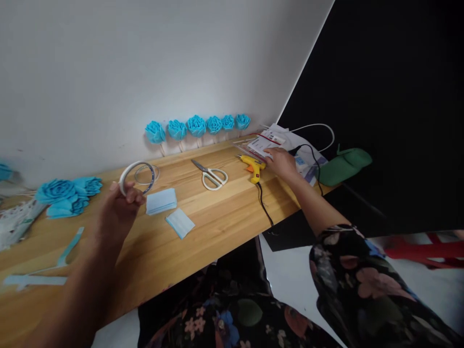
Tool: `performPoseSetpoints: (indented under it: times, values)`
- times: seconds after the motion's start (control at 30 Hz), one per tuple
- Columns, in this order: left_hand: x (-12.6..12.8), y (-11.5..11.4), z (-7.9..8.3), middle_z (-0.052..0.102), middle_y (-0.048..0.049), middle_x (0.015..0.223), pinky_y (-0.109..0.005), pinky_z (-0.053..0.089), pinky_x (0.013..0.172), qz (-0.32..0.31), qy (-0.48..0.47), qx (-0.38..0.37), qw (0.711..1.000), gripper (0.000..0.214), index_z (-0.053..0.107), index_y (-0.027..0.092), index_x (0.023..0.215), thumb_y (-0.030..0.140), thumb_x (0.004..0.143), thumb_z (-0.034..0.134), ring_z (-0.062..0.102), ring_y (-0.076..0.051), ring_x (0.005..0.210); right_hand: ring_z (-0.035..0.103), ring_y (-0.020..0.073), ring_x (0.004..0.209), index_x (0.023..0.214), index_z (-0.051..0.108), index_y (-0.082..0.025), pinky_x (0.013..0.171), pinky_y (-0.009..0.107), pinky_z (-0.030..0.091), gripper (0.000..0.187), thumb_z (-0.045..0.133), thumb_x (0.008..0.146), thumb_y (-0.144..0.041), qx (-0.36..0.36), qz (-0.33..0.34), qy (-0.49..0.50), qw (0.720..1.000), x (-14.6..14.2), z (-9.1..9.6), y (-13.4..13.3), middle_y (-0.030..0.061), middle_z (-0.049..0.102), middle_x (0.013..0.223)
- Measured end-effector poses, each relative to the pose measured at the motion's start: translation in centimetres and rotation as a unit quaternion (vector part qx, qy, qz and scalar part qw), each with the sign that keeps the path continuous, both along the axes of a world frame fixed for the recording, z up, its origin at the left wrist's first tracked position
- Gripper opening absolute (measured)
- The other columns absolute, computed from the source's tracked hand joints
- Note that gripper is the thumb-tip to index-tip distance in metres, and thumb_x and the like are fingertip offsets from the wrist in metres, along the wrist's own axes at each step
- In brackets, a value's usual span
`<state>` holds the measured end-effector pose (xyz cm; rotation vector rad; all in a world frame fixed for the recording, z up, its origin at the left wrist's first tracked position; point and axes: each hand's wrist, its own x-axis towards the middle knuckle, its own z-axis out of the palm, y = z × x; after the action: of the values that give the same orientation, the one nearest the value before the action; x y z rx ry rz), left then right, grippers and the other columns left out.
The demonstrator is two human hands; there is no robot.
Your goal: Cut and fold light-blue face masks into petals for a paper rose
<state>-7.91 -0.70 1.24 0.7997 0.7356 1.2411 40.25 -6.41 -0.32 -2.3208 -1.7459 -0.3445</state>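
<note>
Raised over the left part of the table, my left hand [125, 200] is closed on a roll of white tape [125, 173], held upright by its lower edge. My right hand [281, 162] reaches to the back right, its fingers closed at the edge of a clear plastic packet [252, 151] with a white label. Just left of that hand lies a yellow glue gun [253, 166], its black cord trailing over the front edge. White-handled scissors [214, 179] lie open mid-table. Near my left hand are a stack of folded light-blue face masks [161, 201] and a single folded mask [180, 223].
Several blue flowers on sticks [196, 125] lean along the wall. More blue flowers [60, 193] lie at left, near cut mask strips [68, 249]. A green pouch [344, 166], papers [308, 164] and a white cable [331, 133] occupy the right end. A red stool [424, 251] stands beyond.
</note>
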Motion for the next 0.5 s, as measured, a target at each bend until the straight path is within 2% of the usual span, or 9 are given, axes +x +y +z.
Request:
performPoseSetpoints:
  times: [0.3,0.43,0.5]
  values:
    - [-0.6,0.1,-0.3,0.048,0.0031,0.054,-0.022,0.052,0.058,-0.008,-0.002,-0.001,1.0,0.024,0.07,0.016,0.076,0.038,0.079,0.079,0.051,-0.012,0.058,0.072,0.0322,0.105,0.136,0.057,-0.016,0.077,0.035,0.05,0.044,0.054,0.093,-0.023,-0.161,-0.056,-0.086,0.982,0.7,0.7,3.3,0.0188,0.075,0.12]
    - [-0.9,0.2,-0.4,0.048,0.0035,0.056,-0.022,0.052,0.059,-0.014,0.001,0.007,1.0,0.028,0.072,0.017,0.079,0.041,0.074,0.084,0.051,-0.012,0.06,0.072,0.0299,0.099,0.137,0.056,-0.017,0.074,0.033,0.046,0.043,0.044,0.096,-0.016,-0.156,-0.075,-0.095,0.98,1.4,1.2,3.9,0.017,0.077,0.112]
    - [-1.0,0.3,-0.5,0.048,0.0036,0.056,-0.022,0.052,0.059,-0.012,0.0,0.009,1.0,0.028,0.072,0.016,0.079,0.042,0.073,0.084,0.05,-0.012,0.06,0.071,0.029,0.098,0.131,0.06,-0.018,0.074,0.033,0.045,0.041,0.042,0.095,-0.014,-0.151,-0.084,-0.091,0.981,2.1,1.5,4.1,0.016,0.077,0.112]
